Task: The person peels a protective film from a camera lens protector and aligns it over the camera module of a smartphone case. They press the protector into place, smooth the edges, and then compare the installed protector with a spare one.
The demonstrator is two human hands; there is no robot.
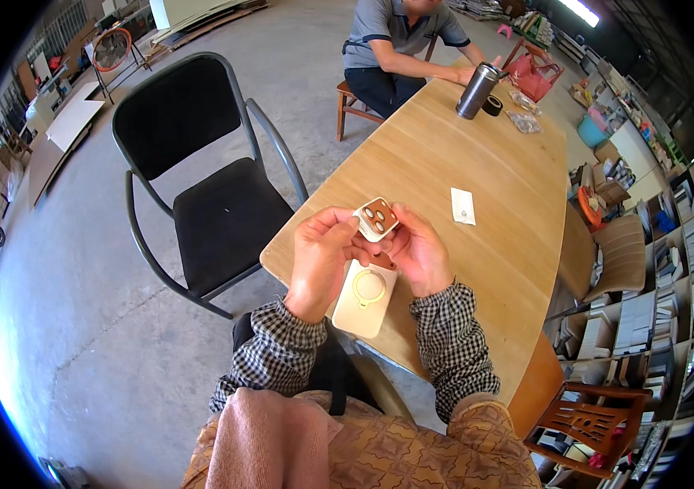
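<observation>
Between my fingertips, above the near edge of the table point(485, 269), is a small rounded-square camera lens cover point(378, 217) with a brown face, several lens rings and a pale rim. My left hand point(320, 254) pinches its left side. On the other side my right hand point(423, 256) grips it with thumb and fingers. Just below them a cream phone case point(353, 316) lies at the table edge, with a round gold ring point(369, 288) on its back. The brown upper end of the case is partly covered by my fingers.
A small white card point(462, 206) lies right of my hands. Farther off stand a dark tumbler point(477, 91), a black tape roll point(492, 105) and plastic packets point(524, 122). Across the table sits another person point(402, 49). A black chair point(229, 213) is at left, a wooden chair point(587, 420) at lower right.
</observation>
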